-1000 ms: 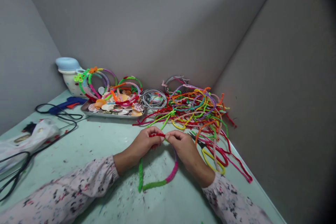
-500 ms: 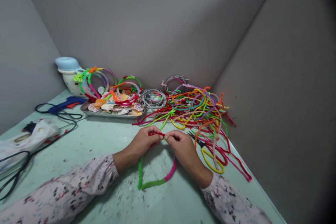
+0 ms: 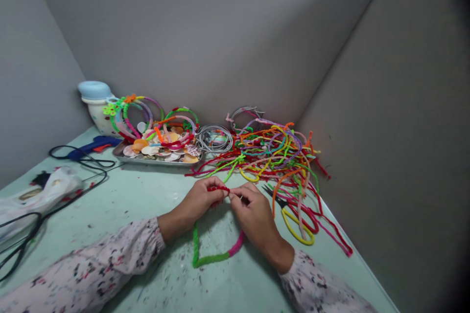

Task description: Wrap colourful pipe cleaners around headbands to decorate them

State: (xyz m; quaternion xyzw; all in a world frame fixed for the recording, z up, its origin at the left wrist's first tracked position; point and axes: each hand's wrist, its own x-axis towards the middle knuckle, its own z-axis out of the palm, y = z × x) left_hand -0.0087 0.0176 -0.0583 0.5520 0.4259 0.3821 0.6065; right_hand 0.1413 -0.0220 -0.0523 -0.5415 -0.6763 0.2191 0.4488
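Observation:
Between my fingertips is a red pipe cleaner, pinched by my left hand. My right hand pinches at its right end, thumb and index finger pressed together, and the fingertips of both hands almost meet. Below them hangs a bent loop wrapped in green and magenta pipe cleaner. Its upper ends run up behind my hands, so where they join is hidden. Just right of my right hand lie scissors with red and yellow handles.
A heap of coloured pipe cleaners spreads at the back right. Beside it are coiled grey wire and a metal tray of shells and wrapped hoops. On the left lie a blue glue gun, black cable and a plastic bag.
My right hand has turned slightly and shifted a little left, its fingers still at the red pipe cleaner's end. The hanging loop has moved slightly left. My left hand stays nearly still.

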